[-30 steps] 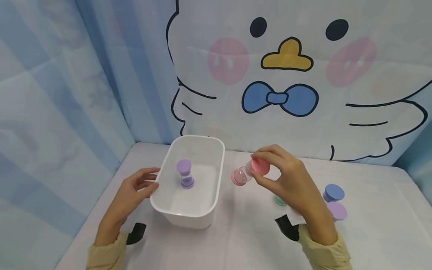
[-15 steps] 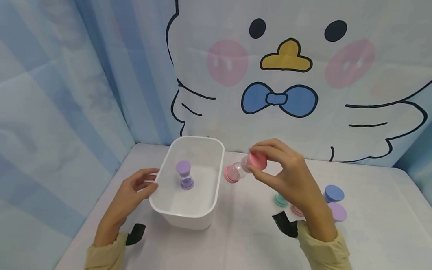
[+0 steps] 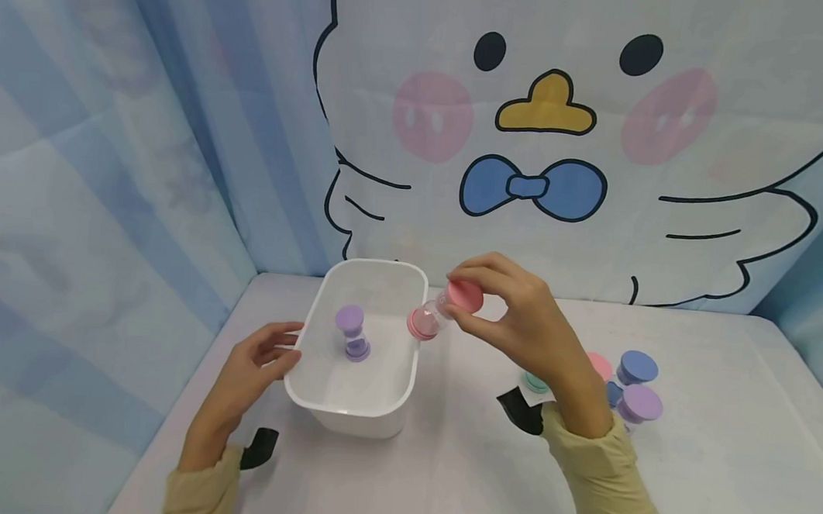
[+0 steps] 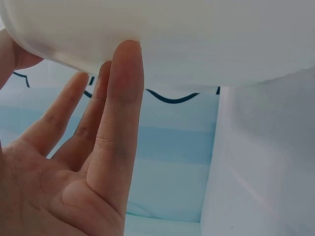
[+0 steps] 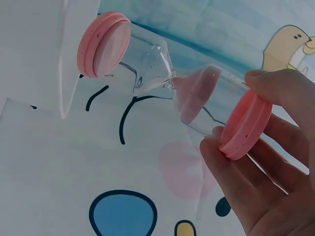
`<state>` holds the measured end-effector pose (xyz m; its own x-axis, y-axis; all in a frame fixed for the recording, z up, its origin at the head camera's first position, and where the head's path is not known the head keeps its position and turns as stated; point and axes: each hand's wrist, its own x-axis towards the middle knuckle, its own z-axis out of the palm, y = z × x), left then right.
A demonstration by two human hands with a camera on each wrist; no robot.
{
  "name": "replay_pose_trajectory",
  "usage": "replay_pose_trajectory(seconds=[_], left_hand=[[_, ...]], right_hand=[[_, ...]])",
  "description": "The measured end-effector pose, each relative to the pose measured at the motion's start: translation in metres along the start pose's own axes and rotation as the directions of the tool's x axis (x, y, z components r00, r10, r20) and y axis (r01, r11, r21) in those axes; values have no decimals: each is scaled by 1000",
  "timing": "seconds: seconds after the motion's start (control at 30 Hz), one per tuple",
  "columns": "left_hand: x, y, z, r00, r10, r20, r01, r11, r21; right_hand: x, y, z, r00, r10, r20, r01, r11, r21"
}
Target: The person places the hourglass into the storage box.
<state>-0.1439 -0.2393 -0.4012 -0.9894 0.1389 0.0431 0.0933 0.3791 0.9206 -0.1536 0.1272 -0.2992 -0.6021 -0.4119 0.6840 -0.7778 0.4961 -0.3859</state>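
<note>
Thumb and fingers of my right hand point(image 3: 520, 317) pinch the upper cap of a pink sand timer point(image 3: 422, 324), tilted with its lower cap at the right rim of the white bin point(image 3: 357, 423). In the right wrist view, the sand timer point(image 5: 197, 93) shows clear glass bulbs with pink sand; the bin's pale wall point(image 5: 29, 54) is beside it. A purple sand timer point(image 3: 350, 320) stands inside the bin. My left hand point(image 3: 255, 365) rests at the bin's left rim. In the left wrist view, its straight fingers point(image 4: 120, 98) touch the outer wall.
Right of the bin, partly behind my right wrist, several more sand timers stand on the white table point(image 3: 456, 477): blue point(image 3: 638, 367), purple point(image 3: 641, 403), pink point(image 3: 599, 365) and green point(image 3: 535, 382). A printed cloth backdrop point(image 3: 524, 247) rises at the table's back edge.
My right hand has carried the pink sand timer left and slightly up to the bin's right rim, uncovering more of the sand timers behind its wrist. My left hand and the bin stay put.
</note>
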Motion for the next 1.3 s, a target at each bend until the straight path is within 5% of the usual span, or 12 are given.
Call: replay_pose_trajectory(seconds=[1.3], left_hand=[[3,-8,2,1000,1,-27,0,1000,16]], right_hand=[[36,11,58,983,20,182,-21,1000,0]])
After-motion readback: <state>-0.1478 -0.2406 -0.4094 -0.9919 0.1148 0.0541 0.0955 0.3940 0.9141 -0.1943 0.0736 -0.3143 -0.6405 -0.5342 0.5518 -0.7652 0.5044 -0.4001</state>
